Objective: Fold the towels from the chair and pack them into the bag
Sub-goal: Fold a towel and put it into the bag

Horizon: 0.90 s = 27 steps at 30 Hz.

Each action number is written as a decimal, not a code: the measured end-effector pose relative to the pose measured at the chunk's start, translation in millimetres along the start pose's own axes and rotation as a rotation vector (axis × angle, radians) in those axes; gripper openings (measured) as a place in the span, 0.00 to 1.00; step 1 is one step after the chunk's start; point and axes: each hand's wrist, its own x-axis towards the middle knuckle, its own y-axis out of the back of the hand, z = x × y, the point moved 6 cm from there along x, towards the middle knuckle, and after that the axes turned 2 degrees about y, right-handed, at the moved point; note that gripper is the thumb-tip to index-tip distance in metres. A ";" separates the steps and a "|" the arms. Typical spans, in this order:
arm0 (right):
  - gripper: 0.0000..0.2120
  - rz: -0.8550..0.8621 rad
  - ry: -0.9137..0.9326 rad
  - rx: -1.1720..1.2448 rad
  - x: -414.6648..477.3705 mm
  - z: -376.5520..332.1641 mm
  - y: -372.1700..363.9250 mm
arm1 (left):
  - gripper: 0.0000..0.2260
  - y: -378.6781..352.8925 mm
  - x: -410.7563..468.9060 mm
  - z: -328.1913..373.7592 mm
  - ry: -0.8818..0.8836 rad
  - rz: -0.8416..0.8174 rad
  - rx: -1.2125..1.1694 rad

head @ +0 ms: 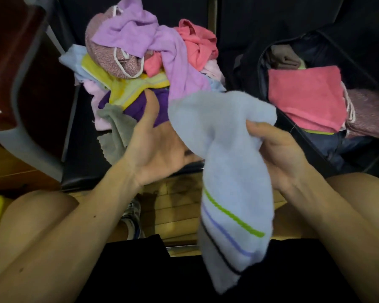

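A light blue towel (pixel 230 162) with green, purple and black stripes hangs in front of me. My right hand (pixel 278 149) is shut on its upper edge. My left hand (pixel 155 145) is palm-up beside it, fingers under the cloth, thumb pointing up at the pile; whether it grips the towel is unclear. Behind lies a heap of unfolded towels (pixel 140 53) on the black chair seat (pixel 83 154): lilac, pink, yellow, purple, grey. On the right a dark bag (pixel 249 68) stands open with a folded pink towel (pixel 306 99) on top of other folded ones.
A dark red chair back (pixel 11 62) with a grey frame stands at the left. Wooden floor (pixel 175 206) and a shoe show below the seat. My bare knees fill both lower corners, with black shorts between them.
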 end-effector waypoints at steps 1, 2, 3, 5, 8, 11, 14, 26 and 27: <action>0.11 0.037 0.011 0.005 -1.5 -3.3 -0.6 | 0.48 -2.5 1.6 -8.9 0.034 -0.044 0.031; 0.09 0.059 0.018 0.016 -3.6 -7.3 -0.8 | 0.48 -3.3 3.7 -16.8 0.060 -0.067 0.052; 0.09 0.088 0.026 0.024 -4.6 -9.7 0.5 | 0.46 -4.1 4.7 -23.1 0.077 -0.077 0.076; 0.08 0.121 0.054 0.025 -5.9 -14.1 1.3 | 0.37 -5.3 5.3 -31.8 0.096 -0.054 0.158; 0.10 0.129 0.059 -0.002 -7.8 -15.6 3.4 | 0.31 -1.7 5.6 -36.4 0.087 0.067 0.317; 0.13 0.182 0.106 0.013 -10.5 -24.9 13.7 | 0.17 1.4 6.2 -19.2 -0.055 0.238 0.418; 0.18 0.312 0.114 -0.100 -3.2 -29.9 31.6 | 0.11 -0.7 -2.6 12.0 -0.186 0.387 0.272; 0.32 0.534 0.348 -0.789 6.5 -37.8 47.3 | 0.10 23.9 -21.7 46.6 -0.348 0.626 0.624; 0.31 0.567 0.395 -0.861 5.2 -40.7 46.6 | 0.11 26.6 -21.5 46.0 -0.350 0.630 0.628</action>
